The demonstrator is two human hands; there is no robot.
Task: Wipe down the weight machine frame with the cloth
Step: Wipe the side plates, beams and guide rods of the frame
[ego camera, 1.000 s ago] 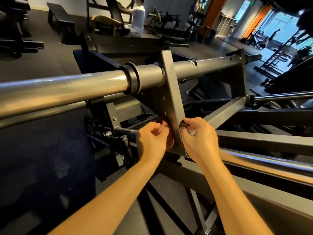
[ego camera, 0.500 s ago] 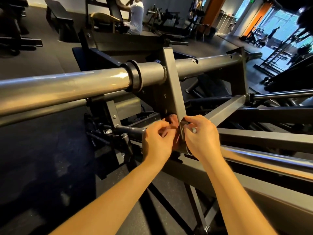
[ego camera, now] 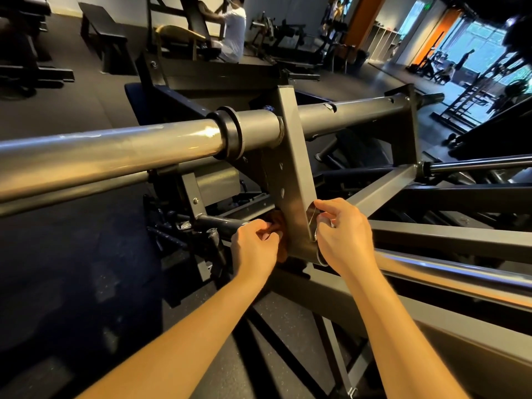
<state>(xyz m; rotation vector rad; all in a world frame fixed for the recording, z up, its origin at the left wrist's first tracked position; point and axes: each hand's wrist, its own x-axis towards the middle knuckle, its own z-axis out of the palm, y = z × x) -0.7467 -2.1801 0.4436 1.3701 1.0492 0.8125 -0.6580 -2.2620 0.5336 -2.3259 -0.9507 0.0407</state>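
The wipe is under way on one small part of the weight machine frame [ego camera: 449, 240]: the foot of the grey upright post [ego camera: 292, 168]. Nothing shows for certain which surfaces are already clean. The thick horizontal bar [ego camera: 115, 151] that crosses the post higher up carries pale streaks on its top, so it probably has not been wiped. The slanted beams to the right of the post also look like work left to do. My judgement is that most of the task lies ahead.

The cloth [ego camera: 279, 226] seems to be looped round the far side of the post near its foot. A brownish fold shows at the post's left edge and a thin pale edge runs down its right edge, while the middle is hidden behind the metal.

The left hand [ego camera: 254, 246] is just left of the post, its fingers [ego camera: 266, 227] curled in and gripping the brownish fold. The right hand [ego camera: 344, 234] is just right of the post, thumb and forefinger pinching the pale edge and the other fingers curled. Both hands are close against the post, one on each side of it.
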